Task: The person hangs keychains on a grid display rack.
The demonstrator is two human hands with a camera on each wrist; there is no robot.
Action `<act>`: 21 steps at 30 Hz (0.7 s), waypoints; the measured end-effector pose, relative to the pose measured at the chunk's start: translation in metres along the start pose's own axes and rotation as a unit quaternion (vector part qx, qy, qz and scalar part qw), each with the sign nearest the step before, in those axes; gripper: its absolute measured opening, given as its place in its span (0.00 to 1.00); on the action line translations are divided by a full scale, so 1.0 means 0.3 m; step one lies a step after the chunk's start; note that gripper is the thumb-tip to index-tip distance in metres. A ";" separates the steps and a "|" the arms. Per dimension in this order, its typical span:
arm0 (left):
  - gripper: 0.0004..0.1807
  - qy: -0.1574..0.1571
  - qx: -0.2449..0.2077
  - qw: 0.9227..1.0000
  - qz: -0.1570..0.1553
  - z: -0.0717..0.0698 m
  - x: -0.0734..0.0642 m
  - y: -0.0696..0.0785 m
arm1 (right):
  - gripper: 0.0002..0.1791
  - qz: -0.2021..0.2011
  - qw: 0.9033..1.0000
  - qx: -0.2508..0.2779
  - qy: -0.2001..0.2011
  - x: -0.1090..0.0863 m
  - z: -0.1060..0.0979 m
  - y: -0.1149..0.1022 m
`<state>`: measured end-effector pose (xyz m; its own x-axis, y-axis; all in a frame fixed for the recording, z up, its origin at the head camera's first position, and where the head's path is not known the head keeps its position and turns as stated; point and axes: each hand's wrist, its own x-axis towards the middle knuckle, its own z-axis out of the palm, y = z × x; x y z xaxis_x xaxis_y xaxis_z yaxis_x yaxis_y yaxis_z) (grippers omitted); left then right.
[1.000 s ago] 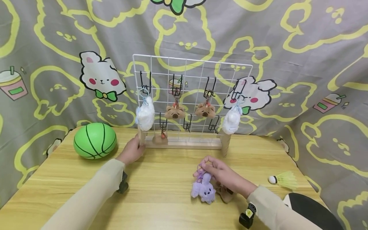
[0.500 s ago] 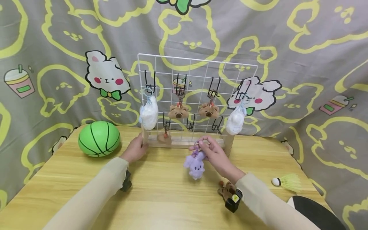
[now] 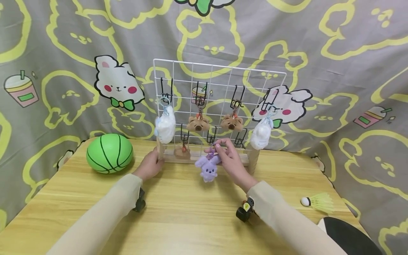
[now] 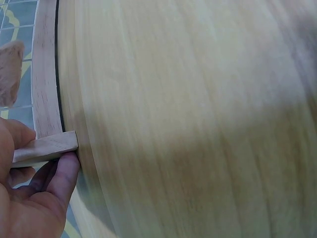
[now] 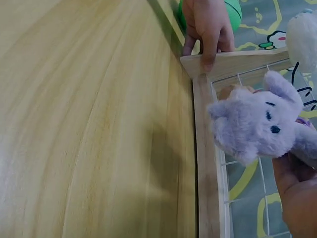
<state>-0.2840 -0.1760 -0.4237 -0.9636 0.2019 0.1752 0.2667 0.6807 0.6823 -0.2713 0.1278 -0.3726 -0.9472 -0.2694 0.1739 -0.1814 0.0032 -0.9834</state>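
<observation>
My right hand (image 3: 234,163) pinches the ring of a purple plush keychain (image 3: 208,170), which hangs below the fingers before the grid rack (image 3: 220,66). Just behind those fingertips is the lower middle black hook (image 3: 211,135); whether the ring touches it cannot be told. In the right wrist view the plush (image 5: 257,124) covers part of the wire grid. At the rack's left end my left hand (image 3: 149,165) grips the wooden foot (image 4: 47,148) between thumb and fingers. Brown bear keychains (image 3: 198,124) and white plush keychains (image 3: 165,125) hang from the upper hooks.
Another brown keychain (image 3: 182,152) hangs at the lower left, beside a lower right hook (image 3: 240,138) with nothing on it. A green ball (image 3: 109,153) sits at left. At right lie a shuttlecock (image 3: 317,202) and a black round-edged object (image 3: 347,237).
My right hand has carried the purple plush keychain up and left, from the tabletop to the rack's lower hooks. A brown keychain on the table is now mostly hidden behind my wrist.
</observation>
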 end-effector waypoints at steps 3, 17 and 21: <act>0.25 0.000 0.001 1.000 0.000 -0.002 0.000 -0.001 | 0.11 0.004 1.000 0.003 0.007 0.012 0.006 0.013; 0.26 0.000 -0.009 1.000 0.004 0.004 0.005 -0.001 | 0.09 0.031 0.998 -0.016 0.061 0.027 -0.025 0.065; 0.26 0.000 -0.009 1.000 0.003 0.003 0.000 -0.007 | 0.09 0.042 0.996 -0.038 0.070 0.026 -0.030 0.078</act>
<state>-0.2845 -0.1770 -0.4258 -0.9620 0.2061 0.1789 0.2719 0.6674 0.6933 -0.2853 0.1343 -0.3938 -0.9865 -0.1273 0.1028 -0.1151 0.0935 -0.9889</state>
